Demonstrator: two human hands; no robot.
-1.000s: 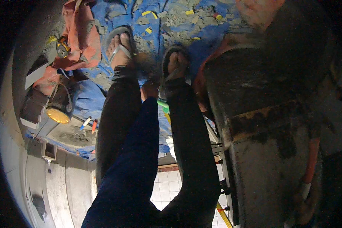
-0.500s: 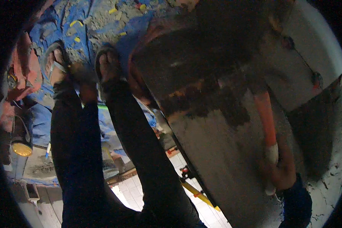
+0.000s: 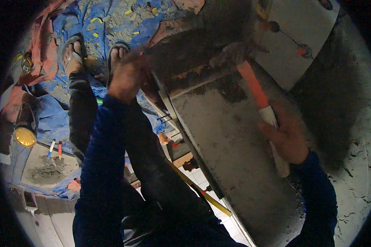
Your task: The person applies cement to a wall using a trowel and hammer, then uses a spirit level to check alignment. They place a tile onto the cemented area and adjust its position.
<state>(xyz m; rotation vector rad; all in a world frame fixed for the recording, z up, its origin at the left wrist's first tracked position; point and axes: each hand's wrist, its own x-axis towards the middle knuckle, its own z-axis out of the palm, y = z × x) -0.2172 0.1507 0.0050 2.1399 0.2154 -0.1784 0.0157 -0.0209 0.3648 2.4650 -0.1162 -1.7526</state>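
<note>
My right hand (image 3: 287, 133) is wrapped round the pale grip of a hammer (image 3: 251, 84) with an orange shaft. Its dusty head rests at or just above a dark, broken patch on a grey cement slab (image 3: 235, 140); contact cannot be made out. My left hand (image 3: 127, 78) is at the slab's left edge, beside my right foot. Motion smears its fingers, so whether it holds anything is unclear. A ridge runs across the slab between the smooth grey part and the darker, rough part beyond it.
Blue sheeting (image 3: 49, 119) strewn with rubble lies under my sandalled feet. To the left are a yellow-faced lamp (image 3: 25, 136) and two small trowels (image 3: 58, 154) on a board. Below the slab's edge show a clamp (image 3: 189, 165) and a yellow bar (image 3: 218, 206).
My left hand has risen from between my feet and moved right to the slab's edge. My right hand has moved up and left with the hammer. The view has shifted a little.
</note>
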